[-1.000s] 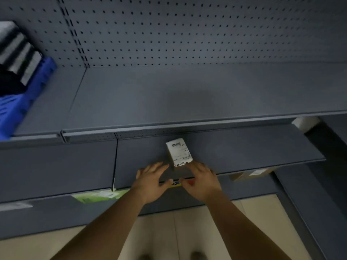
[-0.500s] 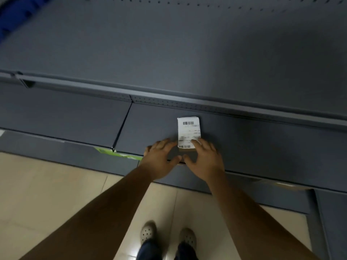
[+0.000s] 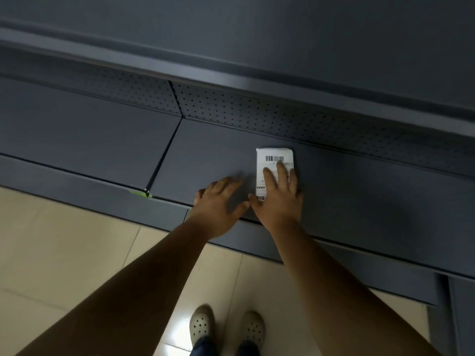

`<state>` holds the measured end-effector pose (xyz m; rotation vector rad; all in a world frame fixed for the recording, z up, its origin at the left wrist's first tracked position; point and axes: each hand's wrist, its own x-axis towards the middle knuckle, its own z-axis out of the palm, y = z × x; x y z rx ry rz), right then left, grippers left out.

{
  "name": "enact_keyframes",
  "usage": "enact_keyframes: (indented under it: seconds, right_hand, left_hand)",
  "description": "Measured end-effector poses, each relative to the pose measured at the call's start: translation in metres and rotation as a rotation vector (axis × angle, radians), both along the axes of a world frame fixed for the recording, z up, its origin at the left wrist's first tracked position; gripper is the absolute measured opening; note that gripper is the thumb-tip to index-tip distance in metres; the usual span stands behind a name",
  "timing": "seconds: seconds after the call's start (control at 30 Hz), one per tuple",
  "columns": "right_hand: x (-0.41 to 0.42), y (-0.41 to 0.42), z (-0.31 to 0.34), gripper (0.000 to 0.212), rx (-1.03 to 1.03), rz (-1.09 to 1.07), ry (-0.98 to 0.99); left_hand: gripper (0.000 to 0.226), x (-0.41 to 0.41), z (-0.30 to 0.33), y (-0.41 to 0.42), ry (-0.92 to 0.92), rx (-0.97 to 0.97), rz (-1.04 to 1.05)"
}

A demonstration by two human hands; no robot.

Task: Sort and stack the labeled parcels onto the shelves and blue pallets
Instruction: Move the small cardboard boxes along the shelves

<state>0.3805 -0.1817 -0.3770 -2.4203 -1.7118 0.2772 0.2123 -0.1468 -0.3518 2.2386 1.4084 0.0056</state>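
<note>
Fingers of the right hand (image 3: 279, 201) press flat on the labeled parcel (image 3: 274, 160) on the grey shelf (image 3: 210, 155). Left hand (image 3: 218, 201) lies beside it, fingers relaxed, holding nothing.

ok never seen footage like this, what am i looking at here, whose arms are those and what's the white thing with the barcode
There is no machine here. A person wears a wide-angle camera on the head, so you look down along their own two bare arms to their shoes on the tiled floor.

In front of them is a dark grey metal shelf with a perforated back panel. On it lies one small parcel, its white barcode label facing up.

The right hand lies flat on the parcel with straight fingers, pressing on it rather than gripping it. The left hand is beside it, open, fingers spread over the shelf and holding nothing.

A sliver of something green peeks out under the shelf edge; I cannot tell what it is.
</note>
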Motion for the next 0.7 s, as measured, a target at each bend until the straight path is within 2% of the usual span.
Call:
enact_keyframes:
  seconds: [0.2, 0.4, 0.53, 0.7]
  right_hand:
    - [-0.004, 0.005, -0.009, 0.075, 0.015, -0.029, -0.034]
    - [-0.014, -0.016, 0.005, 0.072, 0.038, 0.018, -0.049]
    - [-0.027, -0.03, 0.037, 0.072, 0.084, 0.051, -0.051]
    - [-0.052, -0.041, 0.094, 0.071, 0.155, 0.111, -0.041]
  left_hand:
    - [0.065, -0.004, -0.008, 0.01, -0.018, -0.014, -0.009]
    - [0.066, -0.012, 0.012, 0.002, -0.004, -0.021, -0.007]
    - [0.08, -0.026, 0.046, -0.007, -0.048, 0.031, -0.007]
    - [0.078, -0.057, 0.101, -0.022, -0.026, 0.14, 0.023]
